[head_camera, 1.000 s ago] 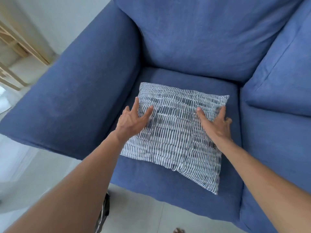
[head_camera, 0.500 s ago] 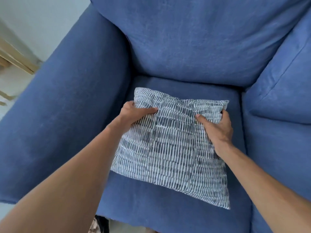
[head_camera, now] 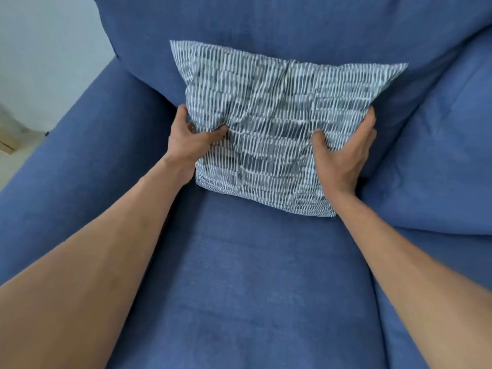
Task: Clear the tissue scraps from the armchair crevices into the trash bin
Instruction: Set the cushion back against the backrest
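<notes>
A blue-and-white striped cushion (head_camera: 271, 110) stands tilted against the backrest of the blue armchair (head_camera: 239, 275). My left hand (head_camera: 189, 139) grips the cushion's left edge, thumb pressed into the front. At the cushion's right edge, my right hand (head_camera: 346, 150) holds it with fingers wrapped behind. The seat in front of the cushion is bare blue fabric. No tissue scraps and no trash bin are in view. The crevice behind the cushion is hidden.
The left armrest (head_camera: 87, 155) and right armrest (head_camera: 447, 155) flank the seat. A pale wall (head_camera: 48, 49) and a strip of light floor with a wooden piece (head_camera: 8, 147) show at the far left.
Both hands closed on the cushion's sides, then raised it from lying flat on the seat to leaning upright against the backrest. The view moved closer over the seat.
</notes>
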### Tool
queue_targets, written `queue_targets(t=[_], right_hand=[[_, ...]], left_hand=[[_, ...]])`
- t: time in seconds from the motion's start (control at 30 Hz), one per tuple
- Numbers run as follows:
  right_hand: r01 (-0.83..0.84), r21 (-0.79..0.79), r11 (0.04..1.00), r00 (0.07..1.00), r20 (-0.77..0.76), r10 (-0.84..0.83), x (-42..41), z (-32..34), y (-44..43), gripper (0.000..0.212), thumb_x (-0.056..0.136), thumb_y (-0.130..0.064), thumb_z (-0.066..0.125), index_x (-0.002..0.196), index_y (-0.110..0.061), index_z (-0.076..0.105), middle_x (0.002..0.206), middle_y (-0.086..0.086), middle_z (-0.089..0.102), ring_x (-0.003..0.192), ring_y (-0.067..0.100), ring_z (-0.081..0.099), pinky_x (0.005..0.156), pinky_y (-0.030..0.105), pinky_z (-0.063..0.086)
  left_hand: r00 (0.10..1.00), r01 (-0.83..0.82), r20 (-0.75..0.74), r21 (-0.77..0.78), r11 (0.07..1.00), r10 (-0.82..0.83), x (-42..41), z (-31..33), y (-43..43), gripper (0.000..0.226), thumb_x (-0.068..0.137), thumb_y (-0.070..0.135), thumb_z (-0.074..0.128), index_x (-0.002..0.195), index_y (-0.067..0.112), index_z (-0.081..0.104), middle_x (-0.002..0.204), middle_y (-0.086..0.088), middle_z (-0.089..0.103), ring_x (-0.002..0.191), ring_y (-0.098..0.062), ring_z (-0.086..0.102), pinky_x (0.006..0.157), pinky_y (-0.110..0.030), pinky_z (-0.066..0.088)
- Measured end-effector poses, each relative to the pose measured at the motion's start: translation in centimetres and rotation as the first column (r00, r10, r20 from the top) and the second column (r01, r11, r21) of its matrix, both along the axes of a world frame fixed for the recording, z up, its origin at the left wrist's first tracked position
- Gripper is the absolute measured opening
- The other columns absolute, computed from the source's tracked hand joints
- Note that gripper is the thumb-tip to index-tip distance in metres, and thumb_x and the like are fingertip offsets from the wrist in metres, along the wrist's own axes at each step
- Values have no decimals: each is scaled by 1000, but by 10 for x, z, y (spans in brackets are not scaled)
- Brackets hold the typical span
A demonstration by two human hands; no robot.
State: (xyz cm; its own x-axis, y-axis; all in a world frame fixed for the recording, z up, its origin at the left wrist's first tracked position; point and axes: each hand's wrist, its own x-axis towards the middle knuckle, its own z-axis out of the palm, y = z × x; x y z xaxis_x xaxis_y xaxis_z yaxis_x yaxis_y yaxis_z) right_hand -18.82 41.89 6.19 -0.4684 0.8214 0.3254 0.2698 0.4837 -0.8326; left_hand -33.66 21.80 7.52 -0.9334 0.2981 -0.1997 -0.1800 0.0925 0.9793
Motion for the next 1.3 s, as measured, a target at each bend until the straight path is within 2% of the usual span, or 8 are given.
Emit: queue_targets(t=[0.13,0.27,0.43,0.6,0.73,0.93,1.03,1.3], right_hand=[[-12,-55,998,991,130,19,-4,-14,2,90,91,-35,65,158,-11,10,151,12,32,121,11,27,86,7,19],[-12,-49,999,977,212,22,-10,-26,11,94,90,-53,60,159,-21,5,139,11,38,117,33,51,86,30,34],[28,-105,994,962,275,2,-11,-30,14,96,88,-65,55,159,-33,-3,136,15,44,122,38,51,93,38,39],[55,-63,997,962,270,-36,-8,-29,10,92,90,-67,51,160,-29,4,147,13,45,132,33,45,104,39,36],[85,-38,996,975,209,-75,-7,-23,7,89,91,-67,50,160,-29,7,154,7,41,136,29,43,101,32,33],[53,-64,997,914,406,-22,1,-39,7,89,92,-70,44,159,-30,1,140,18,46,120,39,53,90,40,42],[18,-45,999,886,464,5,4,-45,8,90,91,-72,40,159,-28,-2,140,20,44,121,40,51,93,44,43],[-9,39,999,884,467,-10,21,-40,3,91,90,-74,38,159,-28,-1,140,19,36,124,39,44,102,49,38]], left_hand=[[997,-2,-74,-101,995,-6,-4,-14,8,58,83,11,80,130,24,47,111,12,63,97,3,60,87,-27,55],[978,49,-188,-207,977,-89,-3,-31,13,67,89,29,74,143,22,35,123,15,53,116,-5,51,98,-22,41],[976,92,-168,-259,962,-138,-3,-47,17,76,88,52,66,149,27,27,137,14,49,129,-11,47,107,-29,38],[955,4,-277,-348,937,-107,0,-43,15,74,88,67,53,148,29,32,135,13,56,120,-15,56,102,-34,45],[907,-145,-417,-434,889,-55,3,-32,13,67,87,73,49,137,28,43,112,13,64,101,-20,66,87,-42,54],[967,16,-195,-591,807,-162,13,-54,8,79,87,75,45,147,25,32,120,1,63,103,-30,64,87,-44,54],[970,-5,-191,-632,775,-150,17,-62,6,83,88,75,42,145,16,31,119,-10,64,96,-33,63,81,-45,54],[969,23,-193,-551,834,-154,33,-57,-5,94,88,77,36,158,21,9,155,-17,33,138,-35,41,109,-48,37]])
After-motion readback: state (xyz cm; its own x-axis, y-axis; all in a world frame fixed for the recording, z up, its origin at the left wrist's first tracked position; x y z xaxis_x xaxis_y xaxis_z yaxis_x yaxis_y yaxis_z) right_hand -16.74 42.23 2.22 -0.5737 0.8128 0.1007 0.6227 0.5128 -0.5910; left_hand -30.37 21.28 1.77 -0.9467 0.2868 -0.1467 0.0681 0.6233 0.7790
